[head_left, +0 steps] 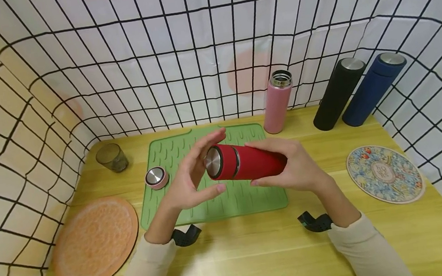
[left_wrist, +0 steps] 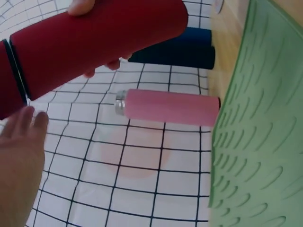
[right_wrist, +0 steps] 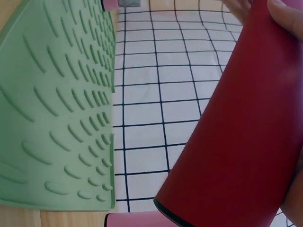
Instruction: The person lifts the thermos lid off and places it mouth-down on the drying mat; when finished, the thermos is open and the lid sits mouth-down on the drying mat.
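A red thermos point(head_left: 264, 160) with a steel-topped lid point(head_left: 214, 162) is held tilted nearly level above a green drying mat point(head_left: 220, 210). My right hand point(head_left: 298, 163) grips its body, thumb on one side and fingers on the other. At the lid end, my left hand point(head_left: 191, 181) is spread with straight fingers and thumb around the lid. In the left wrist view, the left fingers point(left_wrist: 28, 127) show just beside the lid. The lid sits on the thermos, with a dark ring at the seam.
A pink lid point(head_left: 156, 177) lies on the mat's left part. Behind stand a lidless pink thermos point(head_left: 277, 109), a black thermos point(head_left: 335, 99) and a blue thermos point(head_left: 370, 93). A glass point(head_left: 111, 157) and round orange placemat point(head_left: 94, 243) are left, a patterned round mat point(head_left: 386, 190) right.
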A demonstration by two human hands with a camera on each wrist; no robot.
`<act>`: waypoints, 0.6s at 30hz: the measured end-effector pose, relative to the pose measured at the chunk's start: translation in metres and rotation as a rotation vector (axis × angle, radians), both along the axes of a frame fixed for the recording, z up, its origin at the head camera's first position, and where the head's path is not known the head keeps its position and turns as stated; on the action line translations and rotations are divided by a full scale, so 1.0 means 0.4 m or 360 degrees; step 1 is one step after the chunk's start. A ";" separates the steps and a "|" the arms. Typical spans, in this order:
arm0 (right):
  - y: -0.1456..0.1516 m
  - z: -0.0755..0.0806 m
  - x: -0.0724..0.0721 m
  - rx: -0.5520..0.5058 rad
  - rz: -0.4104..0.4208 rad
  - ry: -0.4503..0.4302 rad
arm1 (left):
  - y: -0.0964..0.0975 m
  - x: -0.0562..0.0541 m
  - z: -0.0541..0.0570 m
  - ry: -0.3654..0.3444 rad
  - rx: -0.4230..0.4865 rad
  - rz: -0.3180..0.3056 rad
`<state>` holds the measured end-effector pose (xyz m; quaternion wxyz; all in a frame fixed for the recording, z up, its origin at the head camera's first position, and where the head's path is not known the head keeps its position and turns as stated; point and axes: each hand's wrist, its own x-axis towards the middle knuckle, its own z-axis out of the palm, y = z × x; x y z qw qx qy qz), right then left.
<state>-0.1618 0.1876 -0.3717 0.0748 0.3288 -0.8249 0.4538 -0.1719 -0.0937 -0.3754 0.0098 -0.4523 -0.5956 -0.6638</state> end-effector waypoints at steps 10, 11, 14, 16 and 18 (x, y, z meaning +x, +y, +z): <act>0.004 0.008 0.003 -0.0033 0.0019 -0.0048 | -0.003 -0.005 -0.004 -0.0131 0.0061 -0.0052; 0.004 0.007 0.002 -0.0026 0.0001 -0.0035 | -0.002 -0.006 -0.004 -0.0148 0.0051 -0.0012; 0.004 0.005 -0.001 -0.0001 -0.0043 0.0016 | 0.000 -0.004 -0.005 -0.0192 0.0011 0.0109; 0.004 0.004 -0.002 0.0018 -0.0061 0.0050 | 0.001 -0.002 -0.006 -0.0214 -0.0007 0.0183; 0.004 0.002 -0.003 0.0038 -0.0079 0.0084 | 0.003 0.001 -0.007 -0.0237 -0.0015 0.0248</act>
